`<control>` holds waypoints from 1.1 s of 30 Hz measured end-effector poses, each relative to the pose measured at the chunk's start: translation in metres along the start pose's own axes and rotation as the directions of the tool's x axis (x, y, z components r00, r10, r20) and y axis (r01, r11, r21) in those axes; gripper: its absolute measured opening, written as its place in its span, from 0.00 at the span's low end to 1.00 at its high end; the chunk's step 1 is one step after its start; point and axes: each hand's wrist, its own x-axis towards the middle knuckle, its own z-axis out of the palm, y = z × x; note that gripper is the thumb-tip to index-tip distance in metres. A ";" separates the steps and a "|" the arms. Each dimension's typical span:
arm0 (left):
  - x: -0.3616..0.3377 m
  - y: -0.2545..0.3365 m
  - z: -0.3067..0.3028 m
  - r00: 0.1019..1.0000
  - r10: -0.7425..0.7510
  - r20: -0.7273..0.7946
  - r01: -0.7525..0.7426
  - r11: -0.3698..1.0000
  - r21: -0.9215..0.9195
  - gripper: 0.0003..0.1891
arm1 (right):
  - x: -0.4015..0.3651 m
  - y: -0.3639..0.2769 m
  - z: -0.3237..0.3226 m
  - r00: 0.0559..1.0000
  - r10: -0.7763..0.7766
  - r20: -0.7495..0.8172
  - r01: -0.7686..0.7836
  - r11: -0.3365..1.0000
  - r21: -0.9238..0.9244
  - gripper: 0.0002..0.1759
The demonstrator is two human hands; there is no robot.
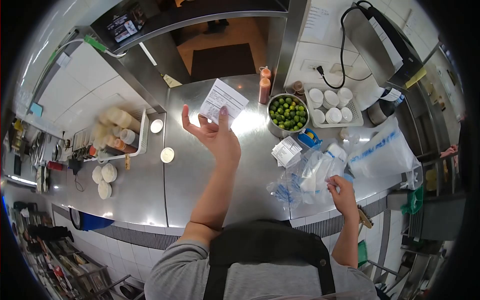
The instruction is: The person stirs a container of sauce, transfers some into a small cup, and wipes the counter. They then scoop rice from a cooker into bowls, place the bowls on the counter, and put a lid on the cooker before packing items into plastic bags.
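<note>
A white printed slip [225,97] is pinched between the thumb and fingers of my left hand [218,132], raised over the middle of the steel counter [195,190]. At the right, my right hand [341,192] has its thumb and fingertips together on the edge of a clear plastic bag [315,170] with blue print. A stack of printed slips [287,151] lies left of that bag. Just behind the stack stands a metal pot [283,132] full of green limes [287,112], with a blue item [310,139] beside it.
Two sauce bottles [264,89] stand at the back. White cups fill a basket [350,121] at the back right, near a large plastic bag [385,152]. A bottle basket [144,132] and several small white tubs [104,190] are on the left. A steel post [295,40] rises behind.
</note>
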 end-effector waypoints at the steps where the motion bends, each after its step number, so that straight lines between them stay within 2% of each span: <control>1: -0.001 0.001 0.002 1.000 -0.003 -0.003 0.003 1.000 0.004 0.46 | 0.000 0.002 0.002 1.000 -0.001 0.015 0.002 1.000 -0.004 0.07; 5: 0.009 0.002 0.005 0.997 0.072 -0.001 -0.071 0.993 0.095 0.34 | -0.006 0.006 0.009 1.000 0.007 0.010 -0.008 0.999 0.036 0.07; 8: 0.024 -0.004 -0.005 0.982 0.173 0.071 -0.183 0.970 0.158 0.19 | -0.010 0.008 0.009 0.999 0.006 -0.032 -0.004 0.998 0.061 0.08; 9: 0.023 -0.004 -0.005 0.987 0.137 0.084 -0.149 0.974 0.170 0.15 | -0.013 0.010 0.010 0.999 0.007 -0.043 -0.004 0.998 0.061 0.08; 11: 0.020 -0.007 -0.004 0.992 0.058 0.112 -0.079 0.978 0.194 0.11 | -0.019 0.010 0.011 0.997 0.032 -0.064 -0.027 0.997 0.067 0.08; 13: 0.007 -0.018 -0.016 0.973 -0.176 0.150 0.121 0.940 0.319 0.12 | -0.025 0.010 0.013 0.995 0.059 -0.083 -0.054 0.996 0.070 0.07; 14: -0.004 -0.025 -0.029 0.944 -0.291 0.156 0.213 0.898 0.385 0.13 | -0.030 0.009 0.014 0.993 0.075 -0.089 -0.068 0.995 0.072 0.07; 15: -0.017 -0.039 -0.047 0.912 -0.365 0.185 0.238 0.841 0.486 0.16 | -0.034 0.008 0.016 0.992 0.087 -0.095 -0.080 0.994 0.074 0.07; 16: -0.033 -0.058 -0.074 0.864 -0.469 0.185 0.348 0.820 0.454 0.15 | -0.038 0.009 0.017 0.990 0.105 -0.094 -0.098 0.993 0.072 0.07; 17: -0.052 -0.067 -0.091 0.852 -0.510 0.117 0.313 0.676 0.667 0.15 | -0.042 0.010 0.019 0.989 0.120 -0.090 -0.114 0.991 0.070 0.07; 19: -0.073 -0.074 -0.119 0.727 -0.644 0.239 0.296 0.608 0.736 0.15 | -0.050 0.009 0.021 0.986 0.141 -0.088 -0.136 0.989 0.060 0.08; 21: -0.082 -0.080 -0.140 0.574 -0.766 0.291 0.326 0.540 0.776 0.24 | -0.057 0.008 0.022 0.984 0.155 -0.092 -0.151 0.988 0.044 0.08; 24: -0.088 -0.050 -0.112 0.714 -0.658 0.238 0.432 0.682 0.590 0.36 | -0.060 0.013 0.026 0.986 0.136 -0.093 -0.133 0.990 0.037 0.09; 27: -0.069 -0.046 -0.104 0.787 -0.533 0.310 0.315 0.780 0.541 0.43 | -0.057 0.010 0.027 0.985 0.158 -0.069 -0.152 0.985 0.084 0.10; 28: -0.068 -0.039 -0.093 0.830 -0.487 0.272 0.320 0.815 0.484 0.33 | -0.056 0.012 0.028 0.989 0.135 -0.068 -0.131 0.989 0.065 0.11; 31: -0.047 -0.053 -0.125 0.770 -0.542 0.336 0.085 0.611 0.787 0.22 | -0.051 0.015 0.030 0.994 0.040 -0.101 -0.041 0.999 0.001 0.11; 33: -0.054 -0.041 -0.109 0.798 -0.556 0.232 0.228 0.636 0.737 0.15 | -0.048 0.014 0.028 0.997 0.046 -0.057 -0.044 0.998 0.040 0.10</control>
